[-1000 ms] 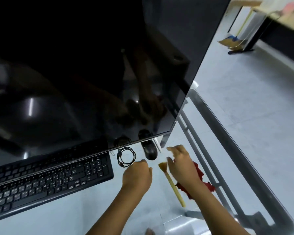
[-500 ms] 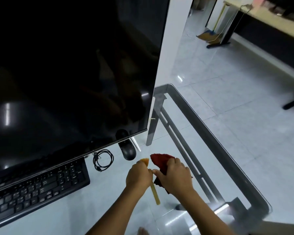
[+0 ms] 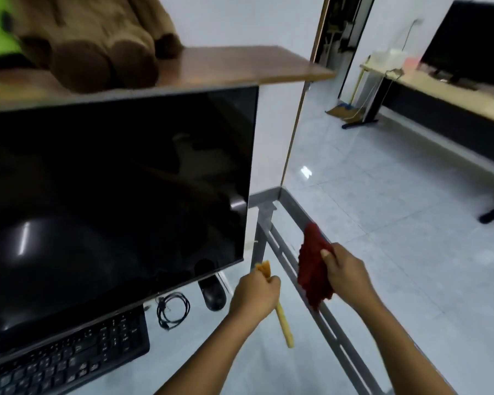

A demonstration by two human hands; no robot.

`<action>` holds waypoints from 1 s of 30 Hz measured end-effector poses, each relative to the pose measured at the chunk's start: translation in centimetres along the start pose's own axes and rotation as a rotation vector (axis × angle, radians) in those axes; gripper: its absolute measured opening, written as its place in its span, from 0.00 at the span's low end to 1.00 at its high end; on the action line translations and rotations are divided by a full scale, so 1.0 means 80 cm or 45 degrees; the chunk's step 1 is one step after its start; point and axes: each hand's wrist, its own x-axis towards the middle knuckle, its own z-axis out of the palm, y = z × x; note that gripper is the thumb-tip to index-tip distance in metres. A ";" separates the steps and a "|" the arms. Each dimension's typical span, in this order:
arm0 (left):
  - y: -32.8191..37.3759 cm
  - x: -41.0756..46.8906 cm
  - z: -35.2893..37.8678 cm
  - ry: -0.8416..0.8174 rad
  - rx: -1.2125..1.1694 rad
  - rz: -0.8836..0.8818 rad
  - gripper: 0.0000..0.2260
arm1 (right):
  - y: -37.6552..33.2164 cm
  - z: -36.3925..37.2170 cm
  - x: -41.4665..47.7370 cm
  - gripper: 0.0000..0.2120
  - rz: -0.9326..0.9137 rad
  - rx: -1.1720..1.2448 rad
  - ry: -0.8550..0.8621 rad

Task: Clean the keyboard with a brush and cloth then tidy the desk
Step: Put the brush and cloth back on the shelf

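My left hand is closed around a small brush with a yellow wooden handle; its bristles stick up above my fist and the handle points down to the right. My right hand holds a dark red cloth, lifted above the desk's right edge. The black keyboard lies at the lower left on the glass desk, under the front edge of the monitor, well left of both hands.
A large black monitor fills the left. A black mouse and a coiled black cable lie just left of my left hand. The grey metal desk frame runs along the right. A wooden shelf with a brown plush toy sits above.
Both hands closed on the brush and the cloth and lifted them off the desk. The right hand moved right with the cloth. The view tilted upward, revealing the shelf.
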 end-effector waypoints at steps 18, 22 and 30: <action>0.385 -0.015 -0.317 0.506 0.124 0.604 0.09 | -0.307 -0.245 0.228 0.07 -0.602 0.168 0.472; 0.359 0.030 -0.392 0.645 0.253 0.368 0.14 | -0.379 -0.219 0.274 0.07 -0.628 0.274 0.267; 0.305 0.116 -0.431 0.584 0.329 0.050 0.13 | -0.408 -0.121 0.342 0.07 -0.528 0.594 -0.231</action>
